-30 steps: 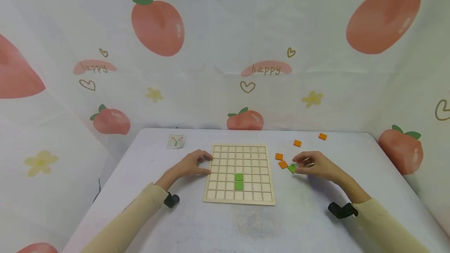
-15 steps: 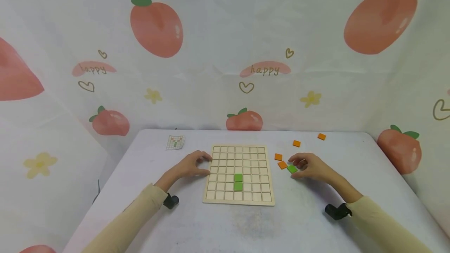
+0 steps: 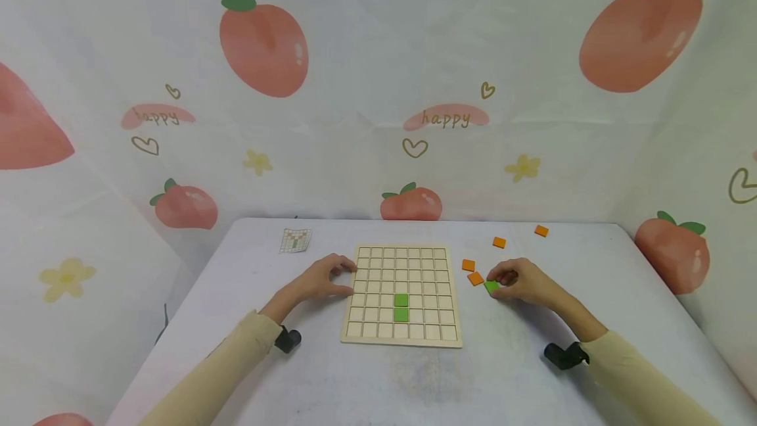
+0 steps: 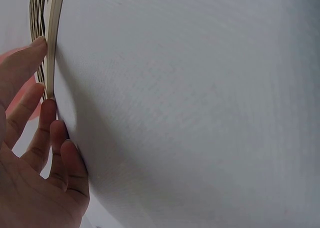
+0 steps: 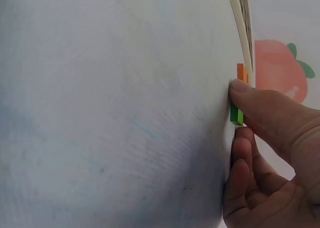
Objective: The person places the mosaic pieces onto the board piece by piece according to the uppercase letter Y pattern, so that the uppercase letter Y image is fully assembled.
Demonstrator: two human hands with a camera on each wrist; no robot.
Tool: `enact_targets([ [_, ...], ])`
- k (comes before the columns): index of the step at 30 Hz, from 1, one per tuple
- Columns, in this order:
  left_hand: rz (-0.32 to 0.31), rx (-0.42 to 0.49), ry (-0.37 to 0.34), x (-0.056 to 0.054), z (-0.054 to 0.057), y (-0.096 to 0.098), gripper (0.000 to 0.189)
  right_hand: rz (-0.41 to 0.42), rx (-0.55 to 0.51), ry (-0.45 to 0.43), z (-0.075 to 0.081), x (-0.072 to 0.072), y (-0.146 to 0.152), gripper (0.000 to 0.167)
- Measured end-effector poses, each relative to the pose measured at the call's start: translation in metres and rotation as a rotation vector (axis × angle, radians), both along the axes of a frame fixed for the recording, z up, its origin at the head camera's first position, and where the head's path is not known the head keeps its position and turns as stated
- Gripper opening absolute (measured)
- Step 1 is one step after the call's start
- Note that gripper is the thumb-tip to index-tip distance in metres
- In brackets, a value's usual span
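Note:
A pale wooden grid board (image 3: 369, 331) lies mid-table, with one green tile (image 3: 401, 300) directly behind another green tile (image 3: 401, 314) in its cells. My left hand (image 3: 322, 277) touches the board's left edge with thumb and fingertips, the fingers loosely bent; the left wrist view shows the thumb (image 4: 30, 62) against the frame. Right of the board, my right hand (image 3: 523, 281) pinches a loose green tile (image 3: 491, 287) lying on the table. In the right wrist view the thumb (image 5: 260, 105) covers part of that green tile (image 5: 236, 115); the far fingertips are partly hidden.
Beside the held tile lie an orange tile (image 3: 476, 279) and a second orange tile (image 3: 468, 265). Farther back are two more, one orange tile (image 3: 499, 242) and another orange tile (image 3: 541, 231). A small printed grid card (image 3: 295, 240) lies at the back left of the white table (image 3: 331, 386).
My right hand has shifted slightly left, and its thumb and fingers have drawn together on the loose green tile. The left hand stays at the board's edge.

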State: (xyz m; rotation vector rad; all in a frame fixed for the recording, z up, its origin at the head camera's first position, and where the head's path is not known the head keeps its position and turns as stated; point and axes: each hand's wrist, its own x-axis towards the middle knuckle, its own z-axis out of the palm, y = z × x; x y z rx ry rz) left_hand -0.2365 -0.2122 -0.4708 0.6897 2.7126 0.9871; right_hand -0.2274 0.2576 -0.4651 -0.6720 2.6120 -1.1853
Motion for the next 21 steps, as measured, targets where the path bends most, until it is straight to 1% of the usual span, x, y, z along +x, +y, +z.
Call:
enact_targets([
  [4,-0.011,0.004,0.003,0.0001,0.0002,0.0002,0.045,-0.015,0.002,-0.002,-0.0018,-0.0011,0.0012,0.025],
  [12,-0.007,0.003,-0.001,0.0008,0.0016,0.0,0.045,-0.025,-0.011,-0.004,-0.0042,-0.003,0.0031,0.023],
  [21,-0.016,0.006,0.001,0.0001,0.0005,-0.0008,0.046,-0.038,0.019,0.004,-0.0035,-0.0003,0.002,0.024],
])
